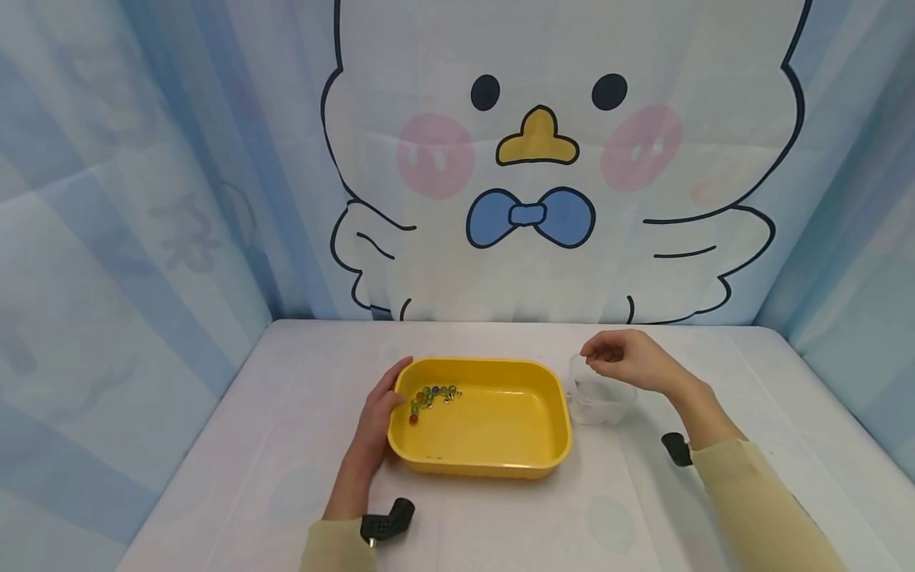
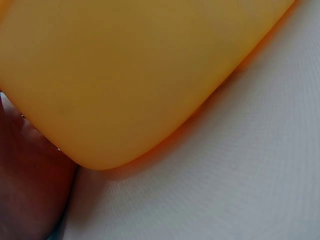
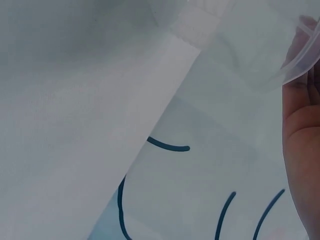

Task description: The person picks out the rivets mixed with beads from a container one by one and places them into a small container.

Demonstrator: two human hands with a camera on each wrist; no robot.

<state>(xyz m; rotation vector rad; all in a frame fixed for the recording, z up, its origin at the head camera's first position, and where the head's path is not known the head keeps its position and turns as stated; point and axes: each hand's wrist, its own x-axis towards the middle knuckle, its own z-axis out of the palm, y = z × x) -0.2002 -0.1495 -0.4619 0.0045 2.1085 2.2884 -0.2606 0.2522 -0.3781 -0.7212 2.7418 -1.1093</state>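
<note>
My left hand [image 1: 373, 425] grips the left end of a yellow tray [image 1: 486, 469], its thumb over the rim. In the left wrist view, the tray's wall [image 2: 120, 90] fills much of the picture, with part of the hand [image 2: 30, 170] against it. Several coloured glass marbles [image 1: 429, 393] and small metal pieces [image 1: 450, 397] lie at the tray's left. My right hand [image 1: 632, 361] bends its fingers at the top of a clear plastic container [image 1: 600, 409]. In the right wrist view, a clear rim [image 3: 302, 67] crosses its fingers; I cannot tell whether they pinch anything.
The container stands just right of the tray on a table with a pale cloth [image 1: 286, 477]. Behind the table hangs a curtain [image 1: 529, 278] with a printed cartoon figure, and more curtains [image 1: 107, 278] close in both sides.
</note>
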